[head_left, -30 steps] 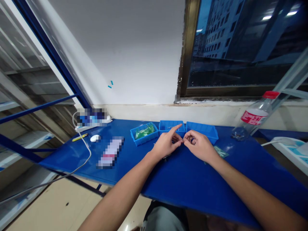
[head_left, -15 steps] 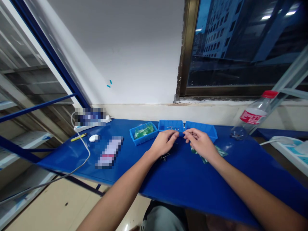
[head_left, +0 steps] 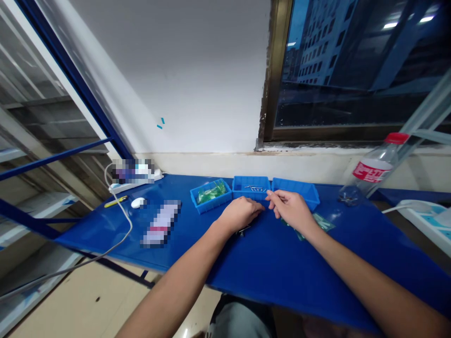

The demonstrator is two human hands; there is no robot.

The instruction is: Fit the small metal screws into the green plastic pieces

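Observation:
My left hand is low over the blue tabletop, back of the hand up, its fingers curled together and pointing down to the right. Whatever they grip is hidden. Small metal pieces lie partly beneath that hand. To its right my right hand is raised slightly, with thumb and fingertips pinched; anything between them is too small to name. Green translucent strips lie under and beside the right wrist. Just beyond the hands stands a blue bin with thin metal pins or screws inside.
A left blue bin contains green pieces; a right blue bin stands behind my right hand. A red-capped plastic bottle leans at the right. Leftward lie a yellow cutter, a white rounded object, a blurred item and a cable.
My left hand has turned and dropped a little, its fingers now pointing down to the table. The right hand has shifted slightly, its fingers drawn more closely together.

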